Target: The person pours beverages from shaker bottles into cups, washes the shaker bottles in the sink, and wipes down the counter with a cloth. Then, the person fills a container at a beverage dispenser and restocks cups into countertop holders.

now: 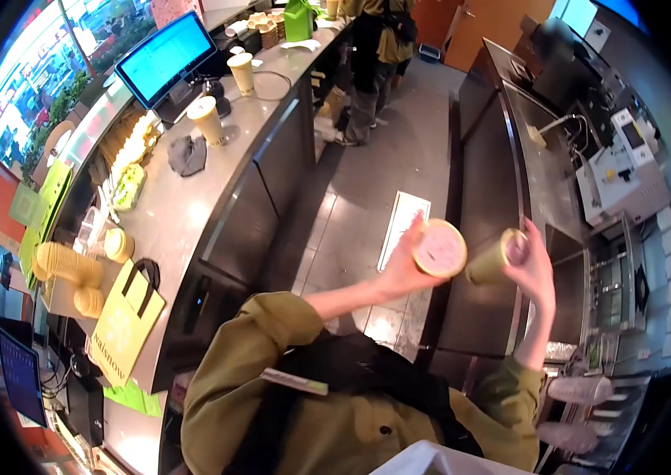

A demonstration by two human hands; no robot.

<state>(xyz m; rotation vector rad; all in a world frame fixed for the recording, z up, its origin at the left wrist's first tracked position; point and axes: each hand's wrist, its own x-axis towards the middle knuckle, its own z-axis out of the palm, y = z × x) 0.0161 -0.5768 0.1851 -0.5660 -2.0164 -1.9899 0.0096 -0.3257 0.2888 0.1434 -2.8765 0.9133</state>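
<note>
A pink-topped cup [440,248] is held right of the frame's centre, its round top turned toward the camera; it is gripped at its side by the left hand [405,265], fingers curled around it. Just beside it, to the right, a tilted cup [489,261] is gripped near its upper end by the right hand [535,273]. Both cups are held up in front of dark cabinets and the tiled floor [359,202].

At the left of the frame, a long counter [228,170] is occupied by two filled cups [206,120], a crumpled grey cloth [186,156] and a monitor [166,59]. Lower down, a yellow bag [128,321] with dark handles is laid near stacked cups [68,264]. At the upper right, a tap [571,119] and a white machine [625,184] are seen. Another person [371,63] is seen at the top centre, well apart from both hands.
</note>
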